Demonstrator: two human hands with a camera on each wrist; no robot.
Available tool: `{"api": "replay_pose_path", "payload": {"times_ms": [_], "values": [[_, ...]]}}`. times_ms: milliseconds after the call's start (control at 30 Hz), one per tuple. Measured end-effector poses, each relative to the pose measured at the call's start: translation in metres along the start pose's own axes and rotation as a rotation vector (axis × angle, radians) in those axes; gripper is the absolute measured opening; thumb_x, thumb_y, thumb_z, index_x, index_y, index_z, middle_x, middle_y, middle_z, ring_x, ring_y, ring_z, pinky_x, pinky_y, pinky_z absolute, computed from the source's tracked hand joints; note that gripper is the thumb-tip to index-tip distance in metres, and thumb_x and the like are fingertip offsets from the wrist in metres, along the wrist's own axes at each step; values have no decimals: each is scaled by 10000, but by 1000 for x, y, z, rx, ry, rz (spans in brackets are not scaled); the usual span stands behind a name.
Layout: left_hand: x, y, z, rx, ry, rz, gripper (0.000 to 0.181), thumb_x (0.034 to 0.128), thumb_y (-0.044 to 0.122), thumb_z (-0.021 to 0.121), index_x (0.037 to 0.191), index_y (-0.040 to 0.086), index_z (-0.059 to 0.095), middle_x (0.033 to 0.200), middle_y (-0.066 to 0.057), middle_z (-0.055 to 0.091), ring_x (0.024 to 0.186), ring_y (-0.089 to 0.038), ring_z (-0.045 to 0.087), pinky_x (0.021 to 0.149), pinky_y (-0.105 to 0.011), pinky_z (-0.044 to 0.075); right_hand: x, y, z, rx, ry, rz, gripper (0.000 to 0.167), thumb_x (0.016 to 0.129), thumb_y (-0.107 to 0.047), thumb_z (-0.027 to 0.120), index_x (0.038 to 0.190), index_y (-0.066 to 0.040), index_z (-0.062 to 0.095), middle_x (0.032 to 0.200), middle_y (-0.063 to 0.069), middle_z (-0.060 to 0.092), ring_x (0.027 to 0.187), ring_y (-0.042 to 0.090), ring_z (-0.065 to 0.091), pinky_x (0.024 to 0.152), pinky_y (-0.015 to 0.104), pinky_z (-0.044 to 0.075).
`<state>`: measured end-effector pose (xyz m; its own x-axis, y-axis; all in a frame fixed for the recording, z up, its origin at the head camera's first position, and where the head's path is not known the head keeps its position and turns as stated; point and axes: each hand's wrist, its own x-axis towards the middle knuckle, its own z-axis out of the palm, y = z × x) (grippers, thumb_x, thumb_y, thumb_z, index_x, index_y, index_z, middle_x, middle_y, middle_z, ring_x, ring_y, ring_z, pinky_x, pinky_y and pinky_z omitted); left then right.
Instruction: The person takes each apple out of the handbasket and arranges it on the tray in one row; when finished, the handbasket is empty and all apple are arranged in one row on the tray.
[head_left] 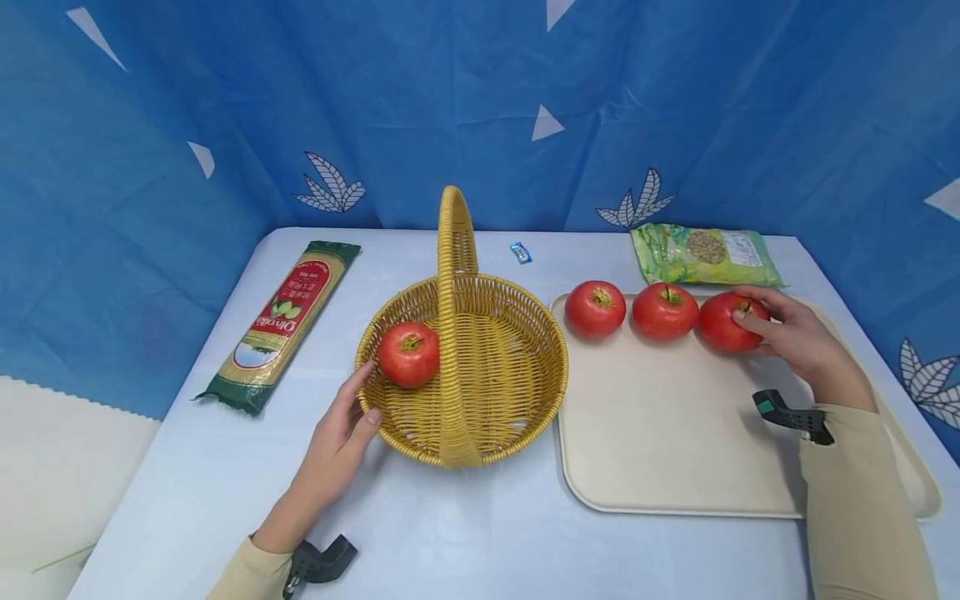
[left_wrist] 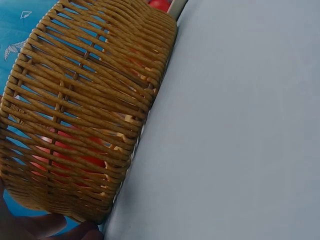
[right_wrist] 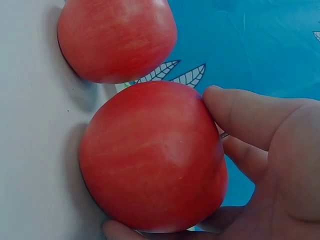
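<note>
On the right of the head view, my right hand grips a red apple at the tray's far side. The right wrist view shows thumb and fingers around this apple, which sits low against the pale tray surface. Two more red apples, one at the left and one in the middle, stand in a row beside it. My left hand touches the left side of a yellow wicker basket, thumb and fingers spread along its outside. Inside the basket lies one red apple, left of the tall handle.
The apples' beige tray is right of the basket. Behind it lies a green packet. A pasta packet lies at the left, and a small blue wrapper behind the basket. Blue cloth hangs behind the white table.
</note>
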<state>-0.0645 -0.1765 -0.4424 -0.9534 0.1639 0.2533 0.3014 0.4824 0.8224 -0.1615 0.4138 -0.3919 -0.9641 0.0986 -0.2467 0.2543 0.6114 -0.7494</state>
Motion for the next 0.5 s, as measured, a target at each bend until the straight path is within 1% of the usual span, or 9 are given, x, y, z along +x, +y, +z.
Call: {"api": "replay_pose_path", "payload": {"times_ms": [67,233,300,333,500], "values": [[0,0,0,0,-5,-3,628,1014,35,530,1600,126,321,1639,-191,356,1453,-468,414,1056,-7,306,-1,0,-1,-12,0,-1,674,1031,-415,563,1611,-217,281,1544,281,214,1207,258,373,709,173,579],[0,0,1,4,0,3,632,1011,31,533,1600,130,324,1639,-192,356,1445,-471,424,1053,-2,310,0,0,0,-21,13,4,652,1033,-419,560,1606,-252,298,1554,284,215,1257,374,353,709,148,537],[0,0,1,5,3,7,635,1009,27,535,1599,130,326,1638,-194,357,1440,-473,428,1052,1,311,1,1,0,-16,19,4,645,1032,-418,561,1602,-256,307,1561,284,207,1279,401,337,710,135,528],[0,0,1,4,3,9,636,1008,23,534,1599,129,326,1637,-196,357,1439,-474,429,1053,1,311,1,1,0,-13,21,2,646,1031,-417,564,1602,-253,309,1560,282,210,1272,383,343,710,131,529],[0,0,0,5,5,17,635,1005,13,533,1597,120,328,1633,-203,362,1433,-479,434,1057,-3,309,1,2,1,-8,29,-3,627,1026,-417,575,1585,-270,333,1543,265,230,1188,194,361,712,125,535]]}}
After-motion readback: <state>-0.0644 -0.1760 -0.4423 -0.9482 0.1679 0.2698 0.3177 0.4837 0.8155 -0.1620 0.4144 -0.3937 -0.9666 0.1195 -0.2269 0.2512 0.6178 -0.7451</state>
